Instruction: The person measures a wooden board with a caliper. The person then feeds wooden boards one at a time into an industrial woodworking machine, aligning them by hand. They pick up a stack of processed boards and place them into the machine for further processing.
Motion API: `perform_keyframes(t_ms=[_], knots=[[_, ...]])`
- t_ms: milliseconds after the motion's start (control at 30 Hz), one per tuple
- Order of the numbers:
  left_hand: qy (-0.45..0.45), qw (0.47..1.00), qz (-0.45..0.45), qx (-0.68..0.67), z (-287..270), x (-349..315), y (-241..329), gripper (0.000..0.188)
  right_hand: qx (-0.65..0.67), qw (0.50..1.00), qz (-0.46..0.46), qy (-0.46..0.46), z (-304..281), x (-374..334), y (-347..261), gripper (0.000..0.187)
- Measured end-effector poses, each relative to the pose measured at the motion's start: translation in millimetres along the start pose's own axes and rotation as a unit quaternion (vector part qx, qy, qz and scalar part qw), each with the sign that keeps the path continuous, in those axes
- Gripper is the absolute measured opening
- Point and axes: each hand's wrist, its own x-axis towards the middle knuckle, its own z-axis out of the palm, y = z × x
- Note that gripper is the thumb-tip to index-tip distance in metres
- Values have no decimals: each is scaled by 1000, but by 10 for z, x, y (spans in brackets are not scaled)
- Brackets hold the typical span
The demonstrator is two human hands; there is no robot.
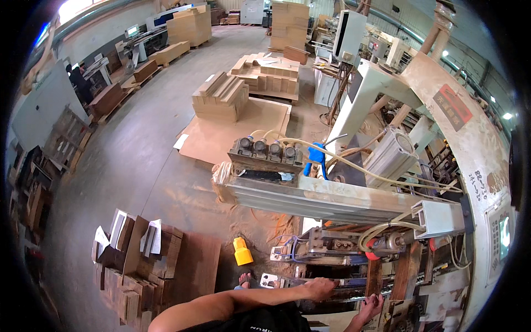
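My left arm crosses the lower part of the picture, and my left hand (321, 289) is over the near rails of a woodworking machine, its fingers bent downward; whatever they grip is hidden. A little nearer and to the right, my right hand (369, 307) has its fingers curled in, close to the end of a thin metal bar (354, 300). Whether it holds that bar I cannot make out. Beyond the hands, a dark brown wooden strip (374, 276) lies across the rails, with a wider reddish-brown board (406, 270) to its right.
A heavy machine beam (321, 198) with hoses spans above the rails. At right stands a control panel (500, 235). A yellow foot pedal (242, 252) sits on the floor near my foot. Stacked brown boards (135, 288) are at left; pale board stacks (221, 97) stand farther off.
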Motion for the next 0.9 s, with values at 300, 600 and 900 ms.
perform_keyframes(t_ms=[300, 600, 900], knots=[[-8, 1000, 6, -2, 14, 7, -46, 44, -298, 926, -231, 7, 153, -300, -469, 30], [-65, 996, -53, -9, -416, -144, 366, 40, -295, 914, -275, -54, 148, -254, -357, 25], [-41, 998, -35, 42, -218, -45, 199, 49, -280, 925, -239, -95, 110, -232, -447, 50]])
